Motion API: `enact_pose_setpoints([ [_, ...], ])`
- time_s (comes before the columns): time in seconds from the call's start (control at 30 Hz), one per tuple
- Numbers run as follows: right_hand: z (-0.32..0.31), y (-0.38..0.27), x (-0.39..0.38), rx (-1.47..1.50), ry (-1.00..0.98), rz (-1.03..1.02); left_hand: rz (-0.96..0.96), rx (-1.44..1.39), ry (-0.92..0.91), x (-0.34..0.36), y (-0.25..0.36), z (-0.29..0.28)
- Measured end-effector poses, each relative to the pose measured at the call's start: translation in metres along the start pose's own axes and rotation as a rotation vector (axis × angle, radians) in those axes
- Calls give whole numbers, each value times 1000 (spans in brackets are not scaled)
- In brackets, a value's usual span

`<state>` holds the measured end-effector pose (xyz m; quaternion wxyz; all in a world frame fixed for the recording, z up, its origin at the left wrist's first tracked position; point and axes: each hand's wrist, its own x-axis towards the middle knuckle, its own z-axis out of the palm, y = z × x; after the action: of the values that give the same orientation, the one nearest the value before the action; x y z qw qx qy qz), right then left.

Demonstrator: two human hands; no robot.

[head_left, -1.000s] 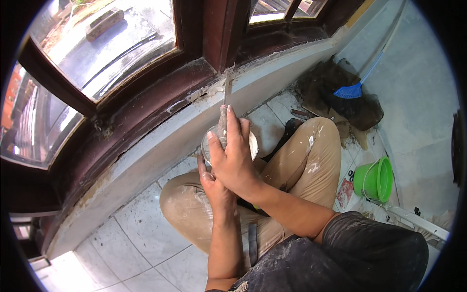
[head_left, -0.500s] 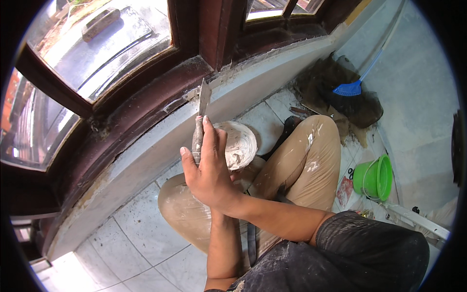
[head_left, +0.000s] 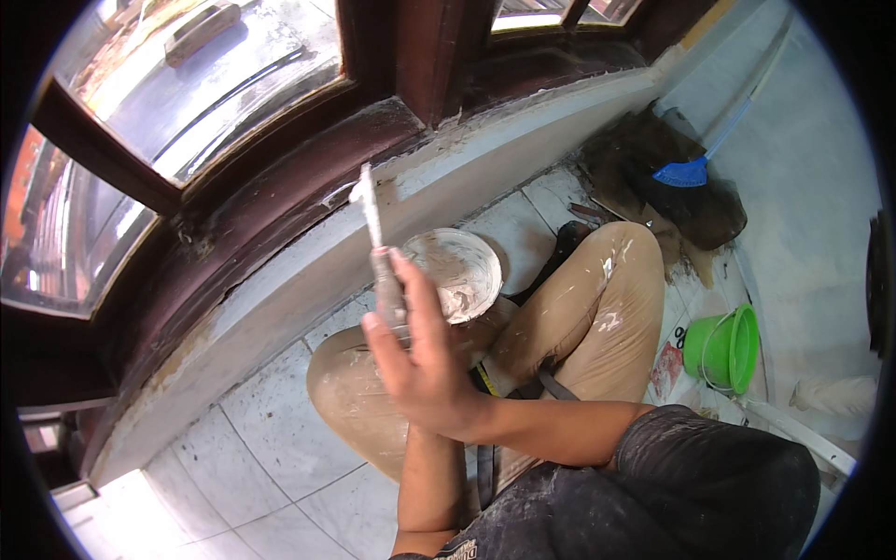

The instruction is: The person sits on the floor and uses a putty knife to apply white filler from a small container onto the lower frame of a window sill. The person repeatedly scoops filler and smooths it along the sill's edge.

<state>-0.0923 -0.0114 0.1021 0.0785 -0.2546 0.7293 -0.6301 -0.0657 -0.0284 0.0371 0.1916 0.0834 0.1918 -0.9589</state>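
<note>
My right hand (head_left: 425, 364) is closed round the handle of a putty knife (head_left: 371, 224), its blade up and carrying a smear of white putty. The blade stands in front of the ledge under the window frame, and I cannot tell if it touches. Just beyond the hand is a round pale bowl (head_left: 481, 271) with whitish putty inside, its mouth tilted up toward me. My left forearm (head_left: 432, 490) runs up toward the bowl. The left hand itself is hidden behind my right hand and wrist, so its grip does not show.
A dark wooden window frame (head_left: 280, 187) curves above the pale wall ledge (head_left: 289, 257). My bent legs (head_left: 588, 299) rest on the tiled floor (head_left: 271, 448). To the right are a green bucket (head_left: 733, 350), a blue broom (head_left: 683, 173) and a dark crumpled sheet (head_left: 644, 154).
The putty knife has turned so its blade shows edge-on with putty on it. My right hand has moved slightly down and to the right. The view has shifted a little.
</note>
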Motion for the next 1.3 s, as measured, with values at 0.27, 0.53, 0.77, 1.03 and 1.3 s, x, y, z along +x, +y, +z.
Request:
enact_pose_setpoints([
  [0.27, -59, 40, 34, -2, 169, 96, 246, 1036, 280, 12, 0, -12],
  [0.53, -49, 47, 44, -29, 142, 89, 233, 1043, 263, 14, 2, -15],
  [0.77, -29, 37, 42, -112, 130, -5, 304, 1097, 202, 18, -8, -5],
  [1.03, -12, 31, 32, -179, 61, -90, 416, 1400, 87, 22, 1, -6],
  [1.3, 6, 27, 32, -106, 95, -97, 384, 1331, 57, 28, 4, -12],
])
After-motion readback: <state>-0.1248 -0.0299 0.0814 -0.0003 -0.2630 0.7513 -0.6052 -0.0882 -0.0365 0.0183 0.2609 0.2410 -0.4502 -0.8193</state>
